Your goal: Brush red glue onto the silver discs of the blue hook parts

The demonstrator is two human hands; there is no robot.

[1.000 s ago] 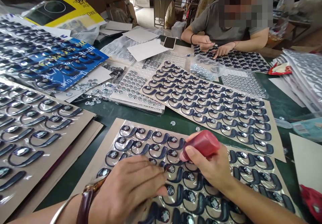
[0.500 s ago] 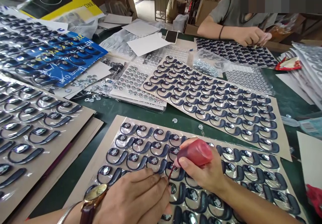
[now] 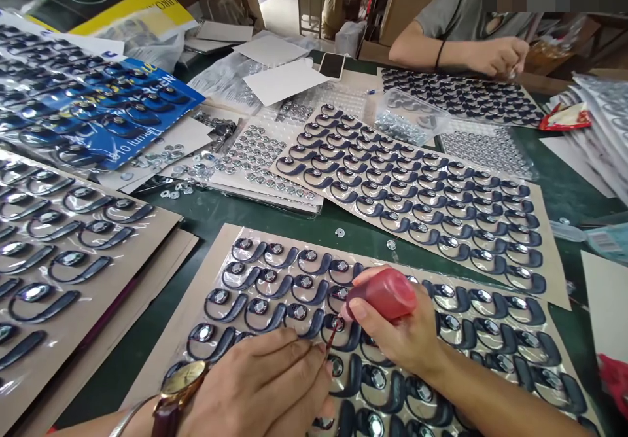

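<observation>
My right hand (image 3: 407,332) is wrapped round a red squeeze bottle (image 3: 385,296), tilted so that its thin nozzle points down and left. The nozzle tip is close to the fingertips of my left hand (image 3: 269,381), which lies flat with its fingers stretched out and side by side. Both hands are over a card sheet (image 3: 209,273) carrying rows of dark, hook-shaped pieces, each with a shiny round stud, under clear film. The pieces beneath my hands are hidden. A wristwatch (image 3: 182,379) is on my left wrist.
Behind lies a second card (image 3: 554,267) of similar pieces. More cards are stacked at left (image 3: 161,241). A clear plastic box (image 3: 402,120) holds small metal parts. Loose discs (image 3: 339,233) dot the green table (image 3: 275,218). Across it, a co-worker's hand (image 3: 505,56) is over another card.
My hands and the red bottle keep nearly the same place over the card. The whole view has shifted slightly. The co-worker's hand has moved a little.
</observation>
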